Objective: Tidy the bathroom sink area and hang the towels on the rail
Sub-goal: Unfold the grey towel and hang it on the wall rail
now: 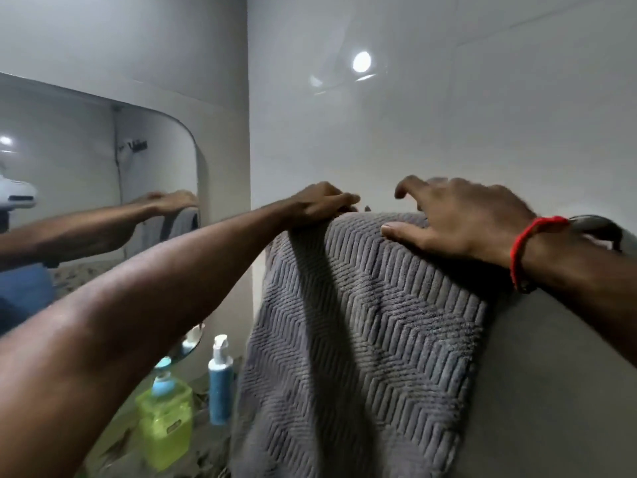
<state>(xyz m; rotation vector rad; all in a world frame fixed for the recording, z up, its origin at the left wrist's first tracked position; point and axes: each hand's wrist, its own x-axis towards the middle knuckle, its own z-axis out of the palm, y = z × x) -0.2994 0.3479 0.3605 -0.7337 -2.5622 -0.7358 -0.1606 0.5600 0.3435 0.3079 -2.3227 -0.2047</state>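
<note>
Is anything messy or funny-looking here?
Not much. The grey towel hangs a bit crooked, its left top corner bunched under the left hand while the right hand rests on its top. The green soap bottle and blue bottle stand upright; nothing has spilled.

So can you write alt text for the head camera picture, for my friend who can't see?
Two bare hands, left hand and right hand, press on the top of a grey towel draped against a white wall. Below stand a green soap bottle and a blue pump bottle.
</note>
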